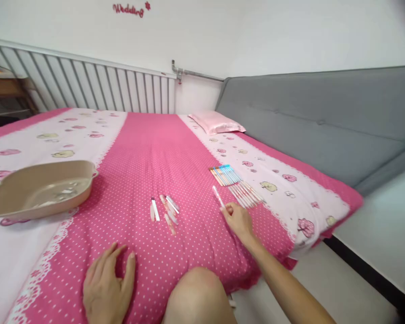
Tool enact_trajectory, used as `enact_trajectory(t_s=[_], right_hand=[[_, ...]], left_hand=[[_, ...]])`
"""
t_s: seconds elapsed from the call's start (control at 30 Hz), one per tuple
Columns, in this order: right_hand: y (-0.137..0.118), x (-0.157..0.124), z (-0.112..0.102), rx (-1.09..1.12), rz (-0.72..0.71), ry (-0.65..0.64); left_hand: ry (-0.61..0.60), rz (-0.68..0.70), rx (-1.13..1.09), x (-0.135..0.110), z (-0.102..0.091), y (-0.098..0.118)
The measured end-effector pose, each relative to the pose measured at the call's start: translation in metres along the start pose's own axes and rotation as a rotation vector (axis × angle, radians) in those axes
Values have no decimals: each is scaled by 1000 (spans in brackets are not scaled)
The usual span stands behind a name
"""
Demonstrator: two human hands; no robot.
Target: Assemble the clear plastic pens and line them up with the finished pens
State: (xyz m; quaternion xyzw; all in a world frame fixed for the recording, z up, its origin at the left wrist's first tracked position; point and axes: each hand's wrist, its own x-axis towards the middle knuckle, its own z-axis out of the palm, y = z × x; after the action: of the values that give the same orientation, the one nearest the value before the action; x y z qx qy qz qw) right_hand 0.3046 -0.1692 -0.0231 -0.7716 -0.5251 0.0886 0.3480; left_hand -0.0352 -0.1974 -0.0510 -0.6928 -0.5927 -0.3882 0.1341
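Note:
My right hand (pixel 238 220) pinches the lower end of a slim pale pink pen (pixel 218 196), tilted just above the bed beside the rows. Near it, several pens with blue and orange-brown parts (pixel 225 174) lie side by side in a row. A second row of pale pink-white pens (pixel 247 194) adjoins them on the near right. My left hand (pixel 108 285) rests on the bedspread with fingers apart, holding nothing. Between the hands lies a loose group of pink and white pens (pixel 170 208), some with dark ends.
A beige plastic basin (pixel 84 173) stands at the left with small pale items inside, too blurred to name. Dotted pink bedspread (pixel 145 162) covers the bed. A pink pillow (pixel 216 121) lies by the grey headboard (pixel 307 108). My bent knee (pixel 199 292) is at the near edge.

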Motion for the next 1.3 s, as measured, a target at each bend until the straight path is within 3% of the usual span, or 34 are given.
enact_trajectory(t_s=[0.2, 0.53, 0.97, 1.3], right_hand=[[24, -18, -24, -246, 22, 80], [46, -42, -41, -271, 89, 57], [42, -29, -34, -308, 172, 129], [45, -16, -26, -345, 172, 162]], left_hand=[[-14, 13, 61, 5, 2, 3], [-37, 3, 118, 5, 0, 5], [-64, 27, 118, 6, -2, 3], [-15, 76, 126, 5, -1, -1]])
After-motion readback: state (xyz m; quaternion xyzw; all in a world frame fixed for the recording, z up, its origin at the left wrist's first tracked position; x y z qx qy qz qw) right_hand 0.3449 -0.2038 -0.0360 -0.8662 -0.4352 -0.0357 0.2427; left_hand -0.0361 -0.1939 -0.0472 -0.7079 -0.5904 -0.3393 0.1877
